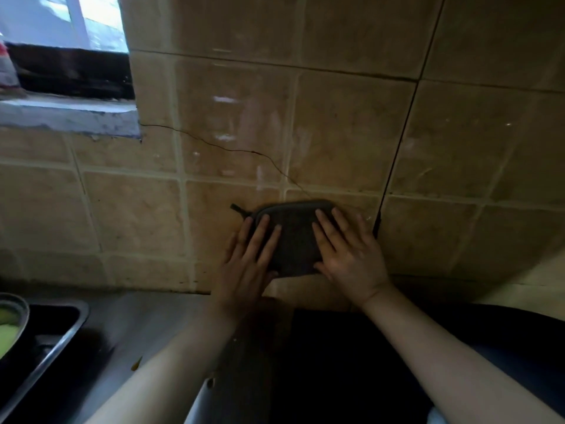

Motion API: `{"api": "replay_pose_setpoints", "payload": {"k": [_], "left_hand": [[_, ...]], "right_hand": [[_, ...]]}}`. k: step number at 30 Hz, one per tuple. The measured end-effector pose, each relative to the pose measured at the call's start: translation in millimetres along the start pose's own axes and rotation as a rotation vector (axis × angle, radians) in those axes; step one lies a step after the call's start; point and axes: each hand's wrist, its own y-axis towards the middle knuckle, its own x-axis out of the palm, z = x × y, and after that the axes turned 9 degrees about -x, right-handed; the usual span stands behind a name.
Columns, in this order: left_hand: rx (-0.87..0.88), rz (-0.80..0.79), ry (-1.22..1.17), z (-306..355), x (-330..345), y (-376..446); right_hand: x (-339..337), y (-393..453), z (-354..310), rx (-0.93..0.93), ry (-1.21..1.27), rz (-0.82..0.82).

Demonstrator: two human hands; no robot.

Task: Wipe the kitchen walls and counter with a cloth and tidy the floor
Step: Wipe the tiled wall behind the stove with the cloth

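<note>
- While both hands press the dark grey cloth [295,237] flat against the tiled wall [351,130] just above the tabletop [146,319], neither grips it: the left hand [247,255] and the right hand [348,255] lie with fingers straight and spread, on its left and right ends.
- Since only flat pressure pins the cloth, easing off either palm could, I judge, let it slide down onto the tabletop.
- A thin crack [214,145] runs across the tiles down to the cloth's top edge; hard rubbing there might snag the fabric or worsen the break.
- The cloth's small loop [237,208] sticks out at upper left and could catch on a grout line.
- A sink [65,338] holding a bowl [13,319] of something green sits well to the left; dirty drips sent that way could reach it.
</note>
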Motion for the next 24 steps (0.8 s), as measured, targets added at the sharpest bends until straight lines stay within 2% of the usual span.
{"api": "replay_pose_setpoints", "payload": {"k": [2, 14, 24], "left_hand": [[0.008, 0.005, 0.009, -2.0, -0.9, 3.6], [0.034, 0.007, 0.006, -12.2, -10.6, 27.2], [0.122, 0.062, 0.074, -30.6, -37.0, 68.7]], "right_hand": [[2.9, 0.5, 0.9, 0.018, -0.008, 0.044], [-6.2, 17.3, 13.5, 0.056, -0.029, 0.045], [-24.0, 43.9, 28.5, 0.12, -0.032, -0.048]]}}
